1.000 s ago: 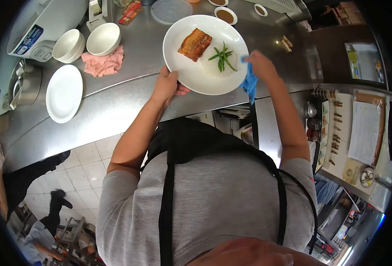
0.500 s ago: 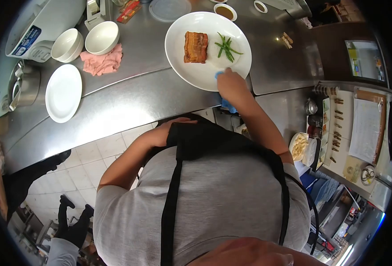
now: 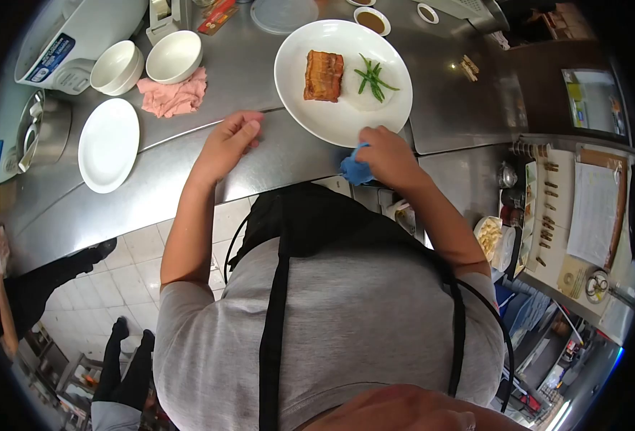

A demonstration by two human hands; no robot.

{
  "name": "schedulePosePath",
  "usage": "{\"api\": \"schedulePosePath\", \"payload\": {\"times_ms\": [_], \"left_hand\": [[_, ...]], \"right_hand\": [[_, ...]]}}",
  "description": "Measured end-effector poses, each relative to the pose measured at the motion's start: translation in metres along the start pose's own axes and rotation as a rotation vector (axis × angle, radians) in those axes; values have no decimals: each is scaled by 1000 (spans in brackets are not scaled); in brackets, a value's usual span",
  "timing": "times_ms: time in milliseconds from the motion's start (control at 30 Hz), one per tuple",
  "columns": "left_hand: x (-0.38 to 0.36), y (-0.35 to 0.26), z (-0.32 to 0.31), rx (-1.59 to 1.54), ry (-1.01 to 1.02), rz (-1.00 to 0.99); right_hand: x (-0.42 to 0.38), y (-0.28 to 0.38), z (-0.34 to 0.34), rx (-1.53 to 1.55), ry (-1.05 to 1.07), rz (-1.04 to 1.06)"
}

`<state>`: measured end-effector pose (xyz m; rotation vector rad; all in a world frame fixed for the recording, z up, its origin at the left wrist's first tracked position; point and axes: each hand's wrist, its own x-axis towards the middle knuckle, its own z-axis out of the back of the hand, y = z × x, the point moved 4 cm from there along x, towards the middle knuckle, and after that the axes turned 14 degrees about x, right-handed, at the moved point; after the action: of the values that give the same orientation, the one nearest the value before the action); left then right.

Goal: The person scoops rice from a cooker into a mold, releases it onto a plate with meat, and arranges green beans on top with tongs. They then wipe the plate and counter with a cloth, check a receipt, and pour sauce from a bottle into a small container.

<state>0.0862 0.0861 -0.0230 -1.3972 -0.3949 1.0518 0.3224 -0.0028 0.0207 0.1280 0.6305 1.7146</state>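
While the view covers the whole steel counter (image 3: 274, 156), the listing begins at its left end. A plain white oval dish (image 3: 109, 146) lies flat there, bare. Beyond it stand a left bowl (image 3: 114, 70) and a right bowl (image 3: 174, 59), the latter next to a crumpled pink cloth (image 3: 171, 98). The left hand (image 3: 225, 145) is over the counter, fingers loosely bent, gripping nothing, and apart from the large plate (image 3: 319, 117).

That plate rests on the counter in front of the person, unsupported by either hand. It carries a browned slab (image 3: 324, 75) on its left and green stalks (image 3: 372, 79) over a pale mound on its right. Judged by its look, it is stiff, fairly heavy, smooth enough to slip if greasy, and liable to chip; the food appears loose and could slide on a tilt. Sound holds are the bare rim at left and right, kept level.

The right hand (image 3: 390, 154) has its fingers closed on a soft, light blue cloth (image 3: 355, 171) at the plate's near rim; fingertip contact cannot be confirmed.
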Motion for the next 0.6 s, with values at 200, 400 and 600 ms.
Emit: {"api": "schedulePosePath", "payload": {"times_ms": [200, 400, 600], "left_hand": [[93, -20, 11, 157, -324, -46], [174, -14, 1, 482, -316, -205], [176, -10, -3, 578, -356, -226]], "right_hand": [[-1, -45, 10, 359, -409, -147], [62, -27, -26, -78, -53, -530], [23, -56, 11, -158, 39, -542]]}}
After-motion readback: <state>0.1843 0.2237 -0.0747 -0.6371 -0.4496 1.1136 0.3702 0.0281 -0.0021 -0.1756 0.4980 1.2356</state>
